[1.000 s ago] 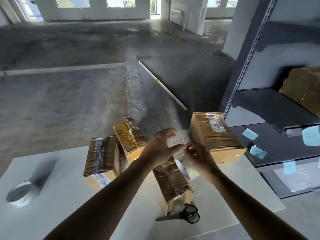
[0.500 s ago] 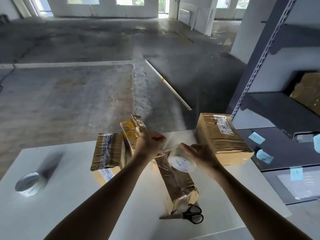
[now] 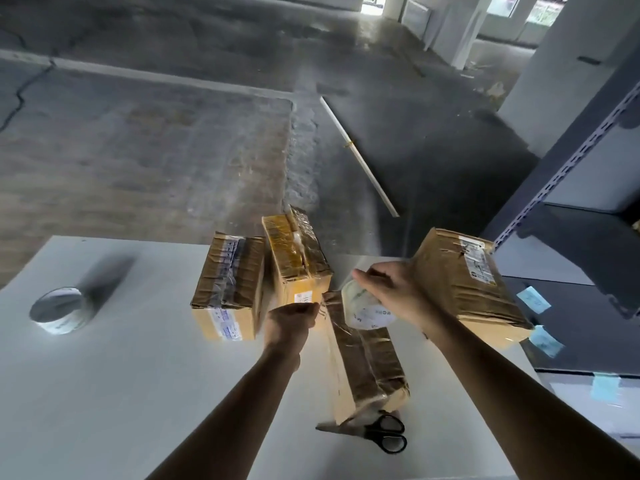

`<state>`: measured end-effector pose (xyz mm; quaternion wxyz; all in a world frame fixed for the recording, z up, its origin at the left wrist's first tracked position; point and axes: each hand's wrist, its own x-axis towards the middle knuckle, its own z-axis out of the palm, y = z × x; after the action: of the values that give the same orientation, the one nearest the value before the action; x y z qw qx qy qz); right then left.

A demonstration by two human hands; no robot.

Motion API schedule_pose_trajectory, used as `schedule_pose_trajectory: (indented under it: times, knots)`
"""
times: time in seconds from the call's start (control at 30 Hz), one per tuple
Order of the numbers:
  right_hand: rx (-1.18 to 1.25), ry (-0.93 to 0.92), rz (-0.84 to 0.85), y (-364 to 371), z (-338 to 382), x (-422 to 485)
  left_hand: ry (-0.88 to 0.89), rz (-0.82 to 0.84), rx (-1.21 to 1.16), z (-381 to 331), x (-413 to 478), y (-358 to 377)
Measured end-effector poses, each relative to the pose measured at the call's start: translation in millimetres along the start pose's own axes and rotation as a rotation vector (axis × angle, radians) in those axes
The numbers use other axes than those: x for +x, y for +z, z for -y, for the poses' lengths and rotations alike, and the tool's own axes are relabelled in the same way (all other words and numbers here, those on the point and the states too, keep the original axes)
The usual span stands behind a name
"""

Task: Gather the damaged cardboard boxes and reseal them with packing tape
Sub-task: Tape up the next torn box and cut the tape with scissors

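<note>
Several worn cardboard boxes stand on a white table (image 3: pixel 121 393). A long narrow box (image 3: pixel 363 362) lies in the middle, running toward me. My right hand (image 3: pixel 391 289) grips a roll of clear packing tape (image 3: pixel 367 308) just above that box's far end. My left hand (image 3: pixel 294 318) pinches the loose end of the tape at the box's far left corner. Behind stand a flat box (image 3: pixel 228 285) and a yellow-taped box (image 3: pixel 294 258). A larger box (image 3: pixel 464 282) sits to the right.
Black scissors (image 3: pixel 388 434) lie at the near end of the long box. A second tape roll (image 3: pixel 60 310) lies at the table's left. A dark metal shelf rack (image 3: pixel 571 258) with blue notes stands close on the right. Concrete floor lies beyond the table.
Both hands have come down toward the long box. The left hand has drawn away from the roll, holding the tape end. The view has tilted and shifted.
</note>
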<state>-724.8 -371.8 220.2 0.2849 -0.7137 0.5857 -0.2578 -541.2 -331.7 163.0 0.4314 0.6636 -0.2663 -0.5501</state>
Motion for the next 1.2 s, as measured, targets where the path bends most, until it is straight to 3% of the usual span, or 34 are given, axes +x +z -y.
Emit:
schedule_pose_trajectory:
  times: [0.4,0.7,0.9,1.2]
  knots:
    - [-0.503,-0.020,0.055,19.0,-6.7,17.5,-0.018,-0.067,0.003,24.2,15.8,-21.9]
    - [-0.632,-0.079,0.090,33.2,-7.0,14.0,-0.116,-0.075,-0.037,43.9,28.0,-17.6]
    - [-0.650,-0.094,0.076,40.3,-10.8,12.9,-0.153,-0.074,-0.019,71.0,34.3,0.7]
    - [-0.418,-0.002,0.039,36.5,-21.2,13.2,-0.133,-0.035,-0.035,89.8,35.8,35.9]
